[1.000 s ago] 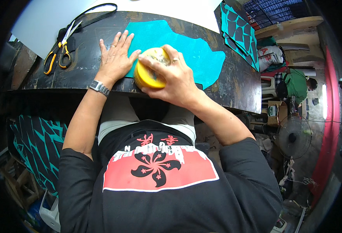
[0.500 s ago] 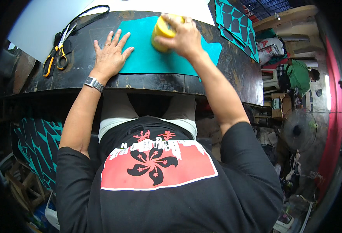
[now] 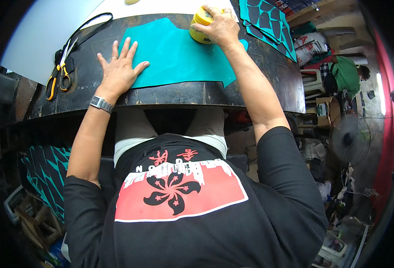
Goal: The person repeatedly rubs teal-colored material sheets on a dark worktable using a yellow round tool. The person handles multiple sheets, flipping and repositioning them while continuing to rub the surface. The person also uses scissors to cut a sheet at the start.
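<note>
A teal sheet (image 3: 174, 62) with an irregular outline, leather or fabric by its look, lies flat on the dark table (image 3: 130, 98). My left hand (image 3: 118, 71) rests with spread fingers on the sheet's left edge, partly on the table. Near the sheet's upper right, my right hand (image 3: 224, 27) grips a yellow round tub (image 3: 202, 32) with a yellow lid from above and the right side. The tub stands upright on or right at the sheet's edge; its underside is hidden.
Orange-and-black scissors (image 3: 60, 73) and a black strap (image 3: 87, 22) lie left of my left hand. White sheets (image 3: 161, 6) cover the table's far side. Teal-and-black patterned pieces (image 3: 271, 29) sit at the far right. Beyond are a person in green (image 3: 345, 76) and a fan (image 3: 351, 138).
My right hand has moved the tub to the right and slightly away from me, off the sheet's middle. The sheet's right corner now sits further left. My left hand stays spread on its edge.
</note>
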